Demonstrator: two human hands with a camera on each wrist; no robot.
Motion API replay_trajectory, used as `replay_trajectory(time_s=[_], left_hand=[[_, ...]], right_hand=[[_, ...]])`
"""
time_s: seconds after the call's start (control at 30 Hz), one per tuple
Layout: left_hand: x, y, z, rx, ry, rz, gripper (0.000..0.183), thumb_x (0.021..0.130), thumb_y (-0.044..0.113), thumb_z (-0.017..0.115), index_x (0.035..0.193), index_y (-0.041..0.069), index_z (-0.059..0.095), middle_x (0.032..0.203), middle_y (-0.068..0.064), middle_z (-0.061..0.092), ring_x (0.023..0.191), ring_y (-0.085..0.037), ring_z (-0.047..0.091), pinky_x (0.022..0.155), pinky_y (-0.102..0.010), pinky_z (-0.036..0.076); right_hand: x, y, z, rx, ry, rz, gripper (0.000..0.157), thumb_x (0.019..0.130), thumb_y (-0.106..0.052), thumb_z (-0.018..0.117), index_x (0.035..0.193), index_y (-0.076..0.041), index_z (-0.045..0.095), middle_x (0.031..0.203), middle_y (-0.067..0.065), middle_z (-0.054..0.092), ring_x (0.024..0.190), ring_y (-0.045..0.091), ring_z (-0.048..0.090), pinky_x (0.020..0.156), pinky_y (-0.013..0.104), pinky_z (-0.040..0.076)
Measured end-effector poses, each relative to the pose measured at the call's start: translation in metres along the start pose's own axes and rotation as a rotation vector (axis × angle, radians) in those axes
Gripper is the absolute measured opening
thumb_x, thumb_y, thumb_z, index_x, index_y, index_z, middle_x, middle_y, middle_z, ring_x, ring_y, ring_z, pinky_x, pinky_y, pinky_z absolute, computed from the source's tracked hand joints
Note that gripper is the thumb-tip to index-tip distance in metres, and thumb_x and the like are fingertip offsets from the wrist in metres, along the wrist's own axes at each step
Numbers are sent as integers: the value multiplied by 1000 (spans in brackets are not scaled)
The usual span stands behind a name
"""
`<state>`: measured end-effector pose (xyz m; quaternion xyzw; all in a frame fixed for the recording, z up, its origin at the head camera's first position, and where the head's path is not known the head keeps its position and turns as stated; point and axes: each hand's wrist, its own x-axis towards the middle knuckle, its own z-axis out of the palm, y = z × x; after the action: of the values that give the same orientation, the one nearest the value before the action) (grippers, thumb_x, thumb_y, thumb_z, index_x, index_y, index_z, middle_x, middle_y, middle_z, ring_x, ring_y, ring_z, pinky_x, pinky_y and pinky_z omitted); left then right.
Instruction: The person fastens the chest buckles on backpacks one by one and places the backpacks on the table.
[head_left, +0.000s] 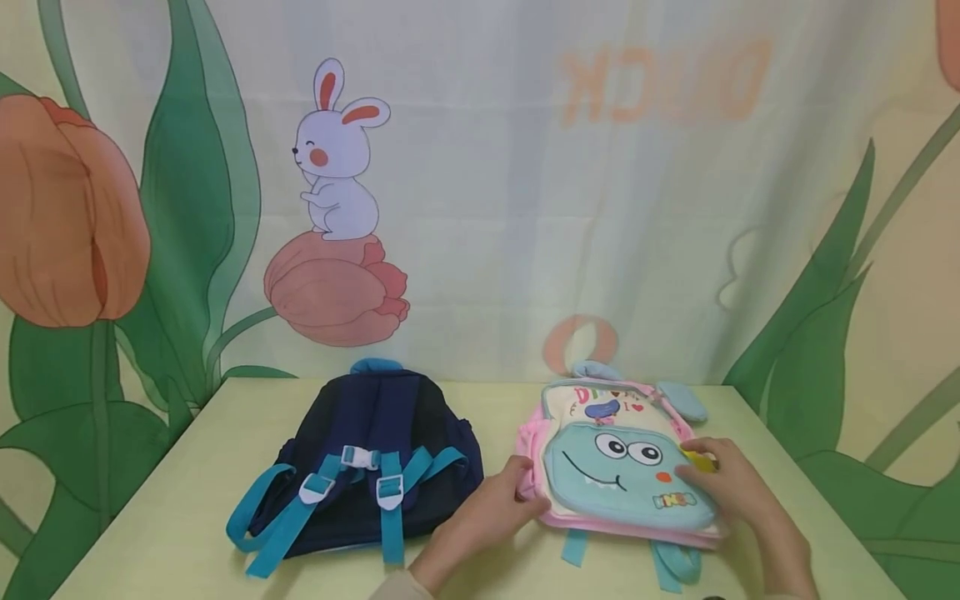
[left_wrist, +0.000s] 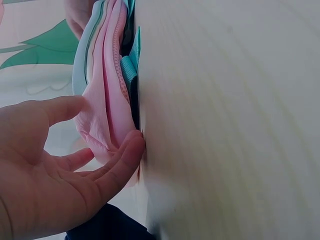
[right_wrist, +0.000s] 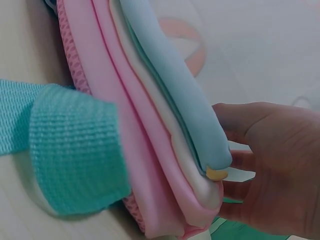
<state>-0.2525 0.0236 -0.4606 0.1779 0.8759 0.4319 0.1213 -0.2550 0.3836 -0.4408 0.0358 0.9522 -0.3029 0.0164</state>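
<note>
Navy backpack (head_left: 375,417) lay lower left of centre, straps showing, on the table (head_left: 187,467). Left hand (head_left: 491,504), thumb and fingers partly parted, loosely held the left edge of the pink backpack (head_left: 637,487), lower right. Right hand (head_left: 727,483) touched its right side; whether it gripped, could not tell.

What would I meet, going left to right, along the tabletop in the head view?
Navy backpack → left hand → pink, cream and light-blue backpack → right hand.
</note>
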Motion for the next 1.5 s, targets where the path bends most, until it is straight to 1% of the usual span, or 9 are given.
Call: replay_trajectory(time_s=[0.13,0.27,0.5,0.8,1.07,1.23,1.37,1.5], left_hand=[[1,1,-2,9,1,18,66,91,43,67,143,12,43,78,-1,55,62,-16,50,51,-30,39],[0,0,-1,4,-6,22,65,90,42,68,142,11,44,73,0,49,60,-15,48,50,-29,37],[0,-1,2,-9,-17,-14,64,90,43,69,141,14,45,73,0,47,62,-16,49,51,-30,36],[0,-2,5,-27,-27,-15,64,90,42,69,141,12,45,72,1,42,63,-16,47,52,-28,34],[0,-1,5,-20,-20,-17,65,89,42,70,141,12,45,72,1,42,63,-16,48,52,-28,34],[1,-1,4,-33,-20,-19,65,88,43,71,140,13,46,74,0,46,64,-16,49,53,-28,34],[1,1,2,-35,-12,-2,64,89,42,71,140,12,46,76,0,51,65,-15,51,55,-28,38],[2,7,-3,-47,12,24,64,89,42,70,140,12,47,82,0,56,69,-15,53,58,-28,42]], right_hand=[[2,0,0,11,5,1,63,95,-45,63,138,-1,52,145,32,37,129,55,40,104,67,37],[2,0,2,19,-2,6,60,94,-42,64,136,-1,53,145,33,36,129,55,40,104,67,36],[2,1,5,23,-9,6,57,94,-40,65,134,-1,55,144,33,37,131,55,37,106,68,33],[-2,5,7,46,-7,15,57,93,-40,66,134,-1,56,144,33,36,129,57,39,104,68,35],[-1,8,7,49,6,-13,56,93,-39,67,133,-1,57,144,33,37,127,57,41,103,69,36],[0,8,6,60,-1,11,60,93,-43,66,134,-1,55,142,31,40,127,54,43,103,67,37],[0,8,6,57,3,-8,59,93,-41,66,134,0,55,142,31,41,128,56,41,103,68,36],[1,6,5,55,13,-33,58,94,-40,66,134,0,55,141,31,42,128,57,42,103,67,37]])
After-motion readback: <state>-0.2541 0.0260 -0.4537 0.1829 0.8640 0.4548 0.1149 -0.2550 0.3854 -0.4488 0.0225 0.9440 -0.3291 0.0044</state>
